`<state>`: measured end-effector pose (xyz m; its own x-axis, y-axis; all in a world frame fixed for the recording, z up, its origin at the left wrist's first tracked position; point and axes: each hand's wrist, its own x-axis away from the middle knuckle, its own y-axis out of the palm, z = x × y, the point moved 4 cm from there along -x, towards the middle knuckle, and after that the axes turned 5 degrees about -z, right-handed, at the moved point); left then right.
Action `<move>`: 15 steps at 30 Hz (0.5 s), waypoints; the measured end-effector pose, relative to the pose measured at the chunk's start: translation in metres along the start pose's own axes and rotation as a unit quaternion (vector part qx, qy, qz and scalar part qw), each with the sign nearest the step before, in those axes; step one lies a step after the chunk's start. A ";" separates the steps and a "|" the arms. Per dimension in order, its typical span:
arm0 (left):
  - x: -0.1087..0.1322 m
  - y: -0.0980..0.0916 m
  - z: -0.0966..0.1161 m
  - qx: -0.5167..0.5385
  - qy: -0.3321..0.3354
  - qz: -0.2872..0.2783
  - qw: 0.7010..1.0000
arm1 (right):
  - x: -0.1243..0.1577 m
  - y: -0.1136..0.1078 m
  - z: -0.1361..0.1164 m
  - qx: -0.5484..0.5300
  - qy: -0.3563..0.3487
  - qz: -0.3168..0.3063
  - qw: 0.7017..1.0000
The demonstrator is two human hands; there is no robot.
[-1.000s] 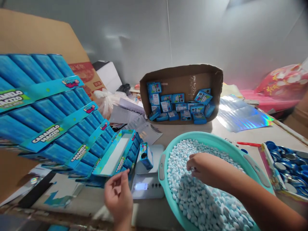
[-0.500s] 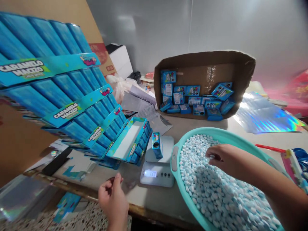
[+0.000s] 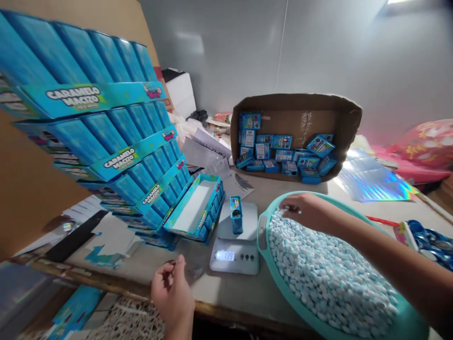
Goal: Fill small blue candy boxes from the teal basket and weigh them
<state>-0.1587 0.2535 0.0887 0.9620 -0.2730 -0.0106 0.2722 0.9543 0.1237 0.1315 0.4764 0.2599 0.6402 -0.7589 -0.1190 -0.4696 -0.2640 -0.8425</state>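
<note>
My right hand [image 3: 300,210] is over the left rim side of a turquoise tub [image 3: 264,231], fingers pinched on a few small white candies. The tub holds a heap of pale blue and white candies [image 3: 325,269]. To its left, a small blue box [image 3: 236,216] stands upright on a white digital scale [image 3: 235,264], whose lit display appears to read 139. Near the table's front edge, my left hand [image 3: 173,288] is closed with curled fingers; whatever it may hold is hidden. A small clear object [image 3: 194,271] lies beside it, too blurred to name.
Blue "Caramelo Macizo" display trays [image 3: 123,160] stack high at the left. An open display tray [image 3: 198,208] sits by the scale. Behind, a cardboard box [image 3: 300,113] on its side holds several blue boxes. Shiny sheets [image 3: 371,174] and blue round tins [image 3: 430,241] lie at right.
My right hand has moved left and farther back over the candies, toward the tub's rim. The view has shifted slightly; my left hand stays closed near the edge. The display reading looks the same.
</note>
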 end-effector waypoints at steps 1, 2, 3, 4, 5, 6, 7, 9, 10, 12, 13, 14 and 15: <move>0.000 0.000 0.000 0.002 0.003 -0.006 1.000 | -0.010 0.003 -0.015 0.002 -0.061 -0.036 0.997; 0.001 0.001 0.001 0.003 0.007 -0.012 1.000 | -0.019 0.007 -0.029 0.006 -0.114 -0.062 0.992; 0.001 0.001 0.001 0.006 0.007 -0.018 1.000 | -0.030 0.009 -0.042 0.005 -0.153 -0.071 0.986; 0.002 0.002 0.001 0.010 0.002 -0.026 1.000 | -0.040 0.012 -0.054 -0.001 -0.181 -0.074 0.981; 0.002 0.002 0.001 0.014 -0.005 -0.032 0.999 | -0.050 0.017 -0.065 -0.009 -0.202 -0.086 0.975; 0.003 0.002 0.001 0.020 -0.014 -0.039 0.999 | -0.059 0.021 -0.075 -0.014 -0.217 -0.095 0.971; 0.003 0.002 0.001 0.024 -0.022 -0.048 0.998 | -0.067 0.027 -0.085 -0.017 -0.228 -0.106 0.968; 0.003 0.002 0.000 0.032 -0.028 -0.069 0.997 | -0.078 0.037 -0.100 -0.017 -0.240 -0.120 0.963; 0.003 0.003 0.000 0.036 -0.026 -0.080 0.996 | -0.081 0.042 -0.106 -0.016 -0.243 -0.125 0.962; 0.003 0.003 -0.001 0.050 -0.019 -0.098 0.994 | -0.083 0.049 -0.114 -0.016 -0.246 -0.131 0.960; 0.004 0.004 0.000 0.057 -0.015 -0.101 0.993 | -0.083 0.052 -0.116 -0.015 -0.246 -0.134 0.960; 0.004 0.004 0.000 0.063 -0.013 -0.103 0.993 | -0.083 0.054 -0.118 -0.014 -0.245 -0.136 0.960; 0.004 0.005 0.001 0.069 -0.013 -0.103 0.992 | -0.082 0.056 -0.120 -0.013 -0.245 -0.138 0.960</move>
<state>-0.1531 0.2572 0.0899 0.8845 -0.4660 -0.0236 0.4560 0.8524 0.2559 -0.0199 0.4525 0.2852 0.9484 -0.2890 -0.1307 -0.2517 -0.4350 -0.8645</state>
